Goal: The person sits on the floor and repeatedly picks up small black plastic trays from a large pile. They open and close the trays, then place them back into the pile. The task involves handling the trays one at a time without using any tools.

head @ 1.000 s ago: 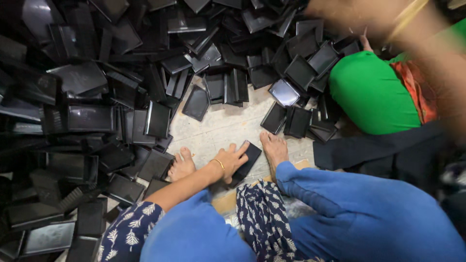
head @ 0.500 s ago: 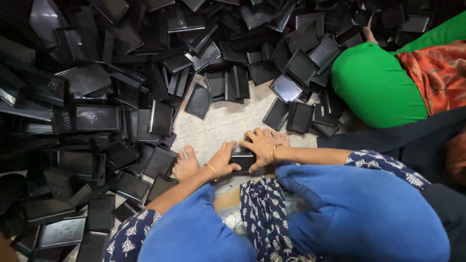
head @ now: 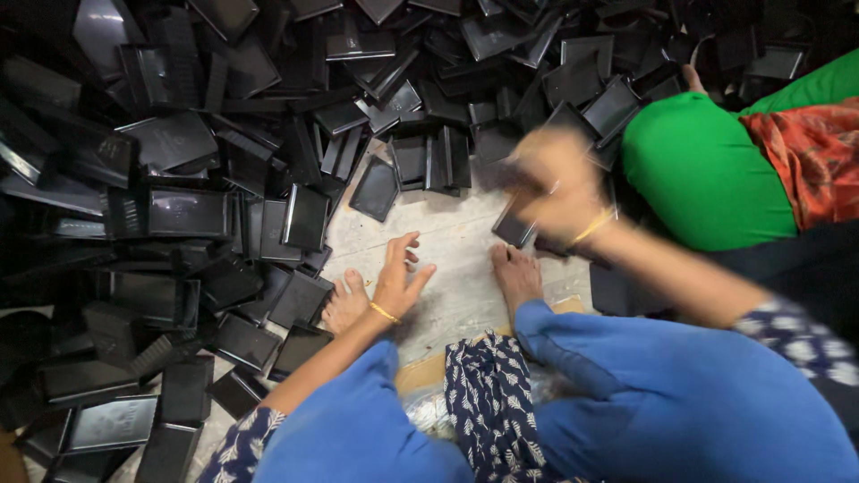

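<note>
**Hands over the bare floor patch**

My left hand (head: 400,273) hovers with fingers loosely spread and empty over the pale floor (head: 452,246). My blurred right hand (head: 557,183) grips a black rectangular tray (head: 516,224) beyond my right foot (head: 517,273), beside the tray heap (head: 179,179).

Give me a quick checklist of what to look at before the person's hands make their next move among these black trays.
1. Left hand free: ok, open, fingers spread above the bare floor.
2. Right hand grip: cannot tell, blurred; a black tray seems to hang at it.
3. Floor patch between the feet: ok, no trays on it.
4. Tray pile within reach: ok, it rings the patch.
5. Neighbour in green apart from the right hand: not ok, very close.
</note>
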